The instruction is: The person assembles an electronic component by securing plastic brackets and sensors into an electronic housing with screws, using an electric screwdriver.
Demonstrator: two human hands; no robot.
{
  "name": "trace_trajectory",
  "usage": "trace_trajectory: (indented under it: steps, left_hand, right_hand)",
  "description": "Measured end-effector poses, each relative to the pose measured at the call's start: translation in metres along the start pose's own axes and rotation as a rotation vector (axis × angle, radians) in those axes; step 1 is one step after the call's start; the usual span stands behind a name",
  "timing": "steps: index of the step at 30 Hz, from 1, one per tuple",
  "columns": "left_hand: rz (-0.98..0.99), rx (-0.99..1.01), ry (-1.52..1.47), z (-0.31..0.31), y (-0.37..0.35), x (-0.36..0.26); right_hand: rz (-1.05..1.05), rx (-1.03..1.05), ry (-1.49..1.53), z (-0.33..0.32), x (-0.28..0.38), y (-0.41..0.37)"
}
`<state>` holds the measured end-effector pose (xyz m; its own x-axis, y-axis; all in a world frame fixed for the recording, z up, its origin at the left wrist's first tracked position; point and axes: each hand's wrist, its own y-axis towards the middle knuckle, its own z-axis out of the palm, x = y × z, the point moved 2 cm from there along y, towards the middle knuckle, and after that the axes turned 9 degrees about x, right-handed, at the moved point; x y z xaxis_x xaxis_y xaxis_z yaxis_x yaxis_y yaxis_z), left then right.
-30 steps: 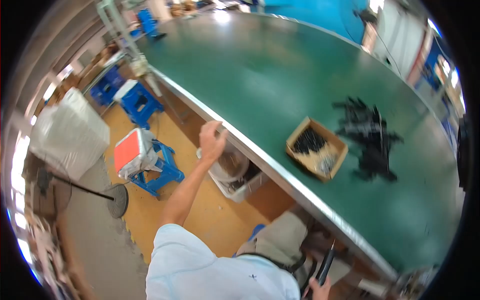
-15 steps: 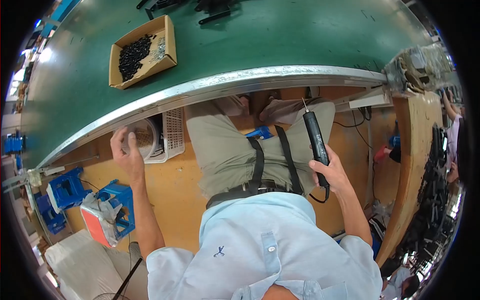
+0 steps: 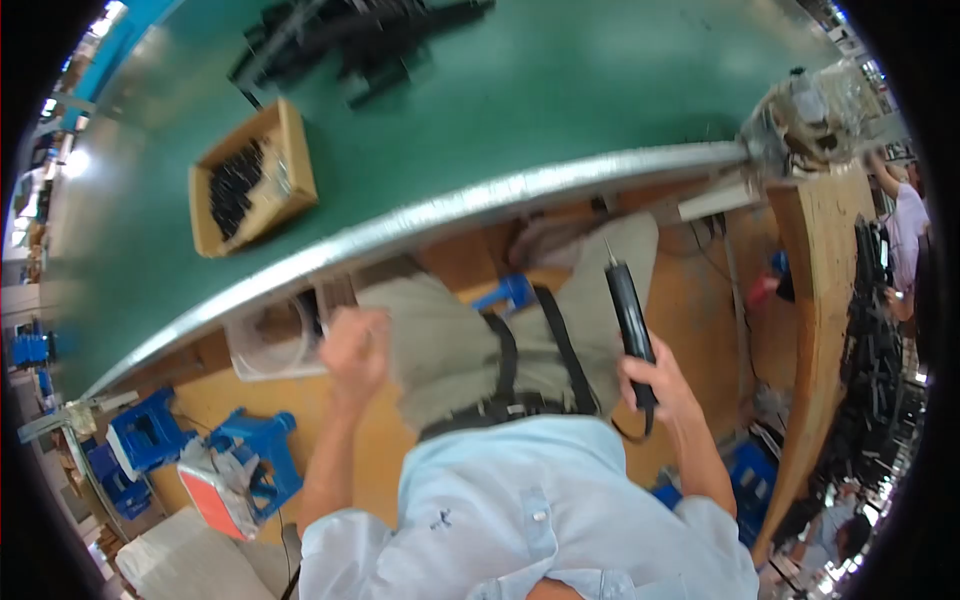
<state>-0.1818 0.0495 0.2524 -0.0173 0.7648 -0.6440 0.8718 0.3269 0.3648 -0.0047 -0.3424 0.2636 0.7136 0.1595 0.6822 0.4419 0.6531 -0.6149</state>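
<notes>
Wrapped round a black electric screwdriver (image 3: 628, 320), my right hand (image 3: 660, 382) holds it over my right thigh, its thin bit pointing up toward the table edge. My left hand (image 3: 355, 350) is blurred, its fingers curled in beside my left thigh, just below the table's metal edge; whether something small is between them is hidden. A round translucent tub (image 3: 270, 335) stands under the table to the left of that hand. On the green table (image 3: 500, 110) a cardboard box (image 3: 305, 165) holds black parts and small silvery pieces.
Long black parts (image 3: 370, 40) lie heaped at the back of the table. Blue stools (image 3: 150, 430) stand at the lower left. A wooden board edge (image 3: 815, 330) runs down the right side, with black parts beyond it. Another person (image 3: 905, 220) is at the far right.
My left hand has moved right, away from the tub, and its fingers have curled in. The view has shifted, bringing more of the black heap into sight. My right hand still holds the screwdriver.
</notes>
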Motion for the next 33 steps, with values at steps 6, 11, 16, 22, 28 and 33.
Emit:
trace_trajectory:
  steps: [6, 11, 16, 22, 28, 33]
  left_hand:
    - [0.199, 0.036, -0.201, 0.02, 0.068, -0.055]
    - [0.438, 0.1, -0.343, 0.057, 0.13, -0.1]
    - [0.545, 0.217, -0.37, 0.083, 0.183, -0.132]
    - [0.499, 0.406, -0.322, 0.144, 0.269, -0.143]
    - [0.54, 0.516, -0.239, 0.231, 0.36, -0.166]
    - [0.585, 0.512, -0.169, 0.306, 0.426, -0.198]
  right_hand:
    - [-0.208, 0.172, 0.02, 0.017, 0.014, -0.027]
    - [-0.006, -0.04, -0.249, 0.022, 0.0, -0.047]
    - [-0.104, -0.142, -0.233, 0.016, -0.035, -0.053]
    - [-0.128, -0.172, -0.022, 0.0, -0.057, -0.053]
    - [-0.157, -0.164, -0.068, -0.032, -0.073, -0.041]
    - [-0.13, -0.229, -0.044, -0.055, -0.078, -0.039]
